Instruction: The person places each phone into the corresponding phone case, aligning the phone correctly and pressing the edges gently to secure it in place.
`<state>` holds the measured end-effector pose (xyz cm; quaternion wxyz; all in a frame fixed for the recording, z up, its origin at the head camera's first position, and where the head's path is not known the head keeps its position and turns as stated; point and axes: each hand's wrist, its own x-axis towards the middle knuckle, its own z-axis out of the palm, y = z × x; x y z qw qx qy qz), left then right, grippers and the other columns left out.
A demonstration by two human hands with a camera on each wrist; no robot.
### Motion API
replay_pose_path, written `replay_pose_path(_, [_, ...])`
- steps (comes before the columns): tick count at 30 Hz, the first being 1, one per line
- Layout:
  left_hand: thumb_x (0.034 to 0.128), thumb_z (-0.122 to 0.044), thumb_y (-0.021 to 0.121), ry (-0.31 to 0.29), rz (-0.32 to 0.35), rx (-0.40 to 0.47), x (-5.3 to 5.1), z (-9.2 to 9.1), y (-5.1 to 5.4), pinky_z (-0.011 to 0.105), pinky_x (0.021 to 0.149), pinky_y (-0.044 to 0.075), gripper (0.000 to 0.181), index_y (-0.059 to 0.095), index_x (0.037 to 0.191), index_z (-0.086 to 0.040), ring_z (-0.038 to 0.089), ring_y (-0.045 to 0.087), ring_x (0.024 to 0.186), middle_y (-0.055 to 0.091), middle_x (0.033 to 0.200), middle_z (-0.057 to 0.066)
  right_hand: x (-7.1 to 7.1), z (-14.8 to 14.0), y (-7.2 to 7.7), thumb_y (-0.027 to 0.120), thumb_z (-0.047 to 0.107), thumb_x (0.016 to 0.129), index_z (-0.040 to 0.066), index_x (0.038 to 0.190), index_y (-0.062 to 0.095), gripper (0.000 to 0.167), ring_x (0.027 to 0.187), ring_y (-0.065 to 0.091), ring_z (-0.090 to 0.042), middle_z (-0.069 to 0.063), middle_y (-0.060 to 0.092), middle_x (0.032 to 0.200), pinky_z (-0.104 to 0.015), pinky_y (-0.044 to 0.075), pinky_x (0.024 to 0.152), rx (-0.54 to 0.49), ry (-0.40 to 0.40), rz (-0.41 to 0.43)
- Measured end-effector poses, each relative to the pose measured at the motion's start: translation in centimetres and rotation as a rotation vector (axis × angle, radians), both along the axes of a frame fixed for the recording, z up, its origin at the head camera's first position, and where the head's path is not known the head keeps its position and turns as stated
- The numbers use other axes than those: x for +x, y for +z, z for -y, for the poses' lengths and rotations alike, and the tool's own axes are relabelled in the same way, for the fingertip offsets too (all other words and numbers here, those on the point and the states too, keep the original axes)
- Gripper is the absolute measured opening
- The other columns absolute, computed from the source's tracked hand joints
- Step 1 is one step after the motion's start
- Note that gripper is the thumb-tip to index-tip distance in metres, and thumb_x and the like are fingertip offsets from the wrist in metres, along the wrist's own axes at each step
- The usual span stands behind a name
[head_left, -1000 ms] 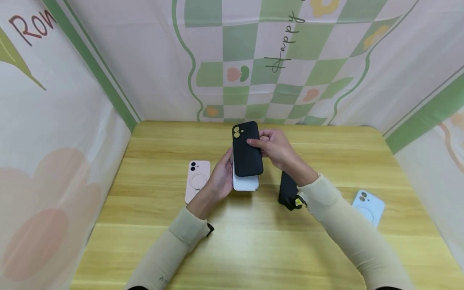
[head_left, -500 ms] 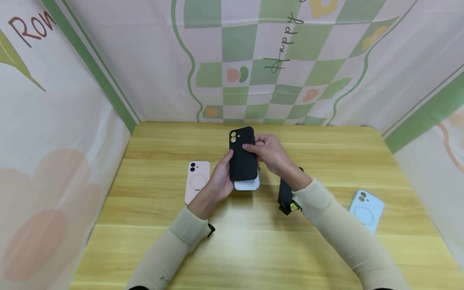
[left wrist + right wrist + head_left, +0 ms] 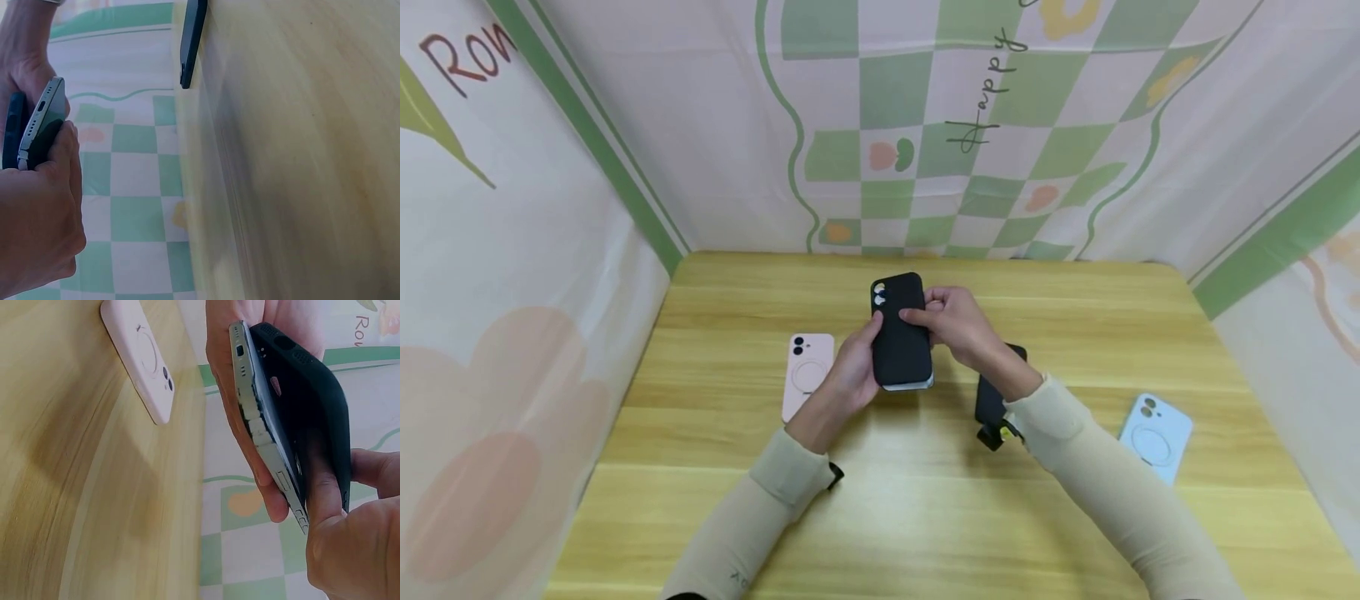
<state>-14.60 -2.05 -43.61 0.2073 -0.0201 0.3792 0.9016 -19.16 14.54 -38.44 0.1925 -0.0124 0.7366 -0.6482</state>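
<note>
My left hand holds a white smartphone from below, its thumb on the left edge of a black phone case. Between the thumb and fingers of my right hand, the case is pinched at its right edge. In the right wrist view the case stands tilted away from the phone, with a gap at the port end and a right-hand finger inside it. The left wrist view shows the phone's port edge beside the case. Camera cutouts lie at the case's far end.
On the wooden table, a pink phone case lies left of my hands. A black phone or case lies under my right wrist, partly covered. Farther right is a light blue one. Patterned cloth hangs behind.
The black case has moved toward me and slightly left, over the phone, leaving only a thin white strip showing. My left thumb has come onto the case's edge.
</note>
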Motion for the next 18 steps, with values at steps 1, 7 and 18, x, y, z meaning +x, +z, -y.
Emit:
replay_pose_path(1, [0.1186, -0.034, 0.029, 0.003, 0.003, -0.001, 0.0, 0.0, 0.0, 0.048, 0.128, 0.034, 0.054, 0.034, 0.163, -0.003, 0.030, 0.040, 0.153, 0.043, 0.164, 0.017, 0.0, 0.0, 0.0, 0.071, 0.000, 0.098, -0.009, 0.105, 0.061, 0.015, 0.074, 0.076, -0.014, -0.003, 0.078, 0.080, -0.027, 0.066, 0.067, 0.002, 0.004, 0.001])
replay_pose_path(7, [0.1180, -0.034, 0.032, -0.001, 0.018, -0.043, 0.0, 0.3, 0.1, 0.048, 0.125, 0.038, 0.056, 0.033, 0.162, 0.000, 0.031, 0.042, 0.152, 0.046, 0.162, 0.018, 0.2, 0.0, 0.2, 0.072, 0.003, 0.099, -0.011, 0.114, 0.061, 0.023, 0.074, 0.077, -0.015, -0.005, 0.079, 0.085, -0.029, 0.066, 0.067, 0.058, 0.023, -0.003])
replay_pose_path(18, [0.1179, -0.030, 0.033, 0.007, 0.028, -0.080, 0.1, 0.3, -0.1, 0.042, 0.122, 0.042, 0.056, 0.030, 0.161, 0.005, 0.030, 0.042, 0.152, 0.045, 0.163, 0.018, -1.5, -2.3, 0.5, 0.066, 0.037, 0.106, 0.000, 0.124, 0.072, 0.041, 0.089, 0.077, -0.033, -0.018, 0.078, 0.101, -0.039, 0.068, 0.070, 0.395, 0.004, -0.314])
